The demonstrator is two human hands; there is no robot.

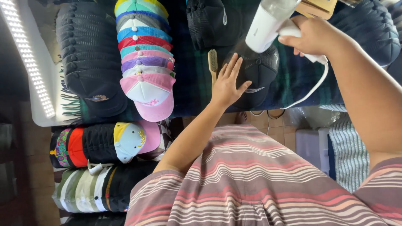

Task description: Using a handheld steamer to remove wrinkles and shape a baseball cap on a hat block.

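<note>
- Dark plaid cloth (pixel 197 83) covers the table, and rows of caps lie on it.
- My left hand (pixel 228 83) rests flat, fingers apart, on the black cap (pixel 261 73) near the table's front edge.
- My right hand (pixel 307 37) is clamped on the white steamer (pixel 268 23), nozzle over the cap.
- I judge it best to keep my fingers away from the steam.
- Wooden brush (pixel 213 62) lies just beside my left hand; the cord (pixel 312 90) hangs over the edge.

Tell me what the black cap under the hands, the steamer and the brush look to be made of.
Black cap: matte fabric front, seemingly open mesh behind, judging by the dotted weave.
Steamer: glossy white plastic body with a translucent, clear-looking tank, gripped by the right hand.
Brush: pale wood with light bristles, probably natural fibre.
</note>
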